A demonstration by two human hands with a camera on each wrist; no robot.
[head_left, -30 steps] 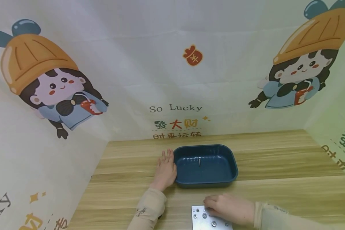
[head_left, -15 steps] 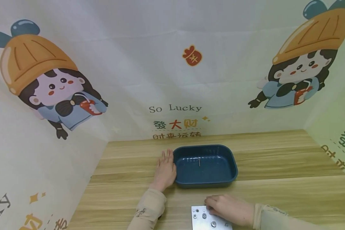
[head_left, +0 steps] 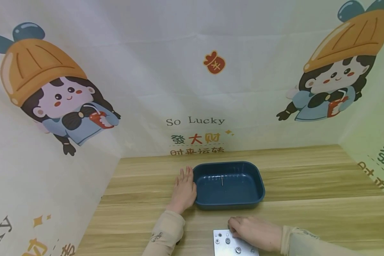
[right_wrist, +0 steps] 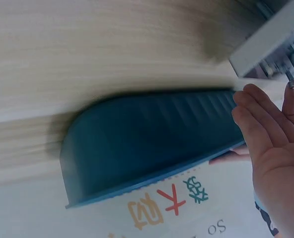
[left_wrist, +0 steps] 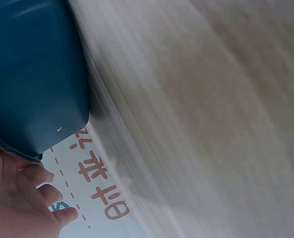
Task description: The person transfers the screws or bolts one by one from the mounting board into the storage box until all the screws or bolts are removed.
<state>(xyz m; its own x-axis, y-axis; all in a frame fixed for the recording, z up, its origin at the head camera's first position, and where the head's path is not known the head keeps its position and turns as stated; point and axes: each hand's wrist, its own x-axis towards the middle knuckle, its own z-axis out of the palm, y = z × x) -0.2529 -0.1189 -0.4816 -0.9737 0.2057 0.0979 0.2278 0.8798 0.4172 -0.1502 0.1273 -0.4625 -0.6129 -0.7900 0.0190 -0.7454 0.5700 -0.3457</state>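
Observation:
My left hand [head_left: 183, 192] lies against the left wall of a dark blue tray [head_left: 228, 206], its fingers fairly straight along the rim. In the left wrist view the same hand [left_wrist: 20, 193] touches the tray's edge. A thin metal pin [head_left: 222, 181] is inside the tray. In front of the tray is a silver metal plate [head_left: 224, 249] with several bolts and holes. My right hand [head_left: 257, 233] is over the plate's far right corner. In the right wrist view, its thumb and index finger pinch a small metal screw [right_wrist: 290, 79] at the plate; the other fingers are extended.
The wood-grain table [head_left: 307, 185] meets a pale printed backdrop [head_left: 153, 89] with cartoon figures and lettering at the back and sides. The plate's near part is cut off by the head view's lower edge.
Hardly anything differs. My right hand has shifted very slightly at the plate's corner; my left hand, the tray and the pin stay where they were.

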